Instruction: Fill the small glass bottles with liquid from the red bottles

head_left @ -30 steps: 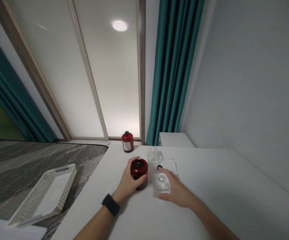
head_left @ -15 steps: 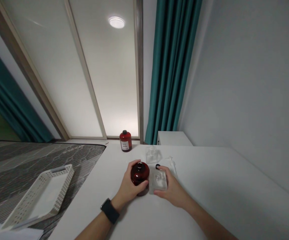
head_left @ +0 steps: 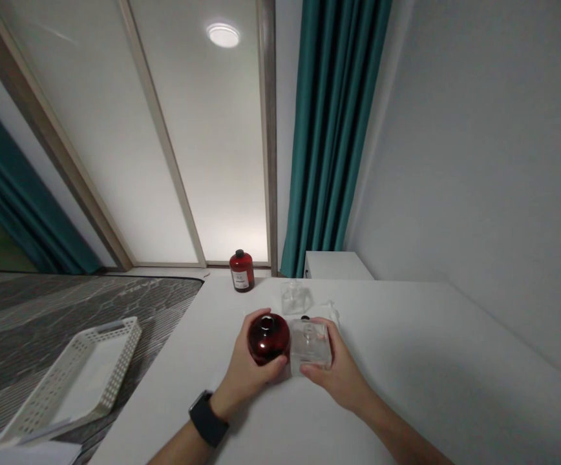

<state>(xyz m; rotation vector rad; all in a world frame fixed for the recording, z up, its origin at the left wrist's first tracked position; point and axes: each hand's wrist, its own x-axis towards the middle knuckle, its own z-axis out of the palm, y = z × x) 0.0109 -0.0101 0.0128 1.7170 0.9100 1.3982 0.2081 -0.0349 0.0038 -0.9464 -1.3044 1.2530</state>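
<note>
Head view: left hand (head_left: 239,361) clamped on dark red bottle (head_left: 269,340), fingers round far side, thumb on near side; bottle's open neck points up out of the grip. Right hand (head_left: 341,371) clamped on square clear bottle (head_left: 311,349), thumb at near edge, fingers at far edge; bottle sits left of that palm. The two held bottles are side by side between the palms; can't tell if they touch. Small black cap (head_left: 305,318) just past right fingertips. Beyond the grips: second clear bottle (head_left: 294,299); further off, ahead of left hand, labelled red bottle (head_left: 241,271), capped.
</note>
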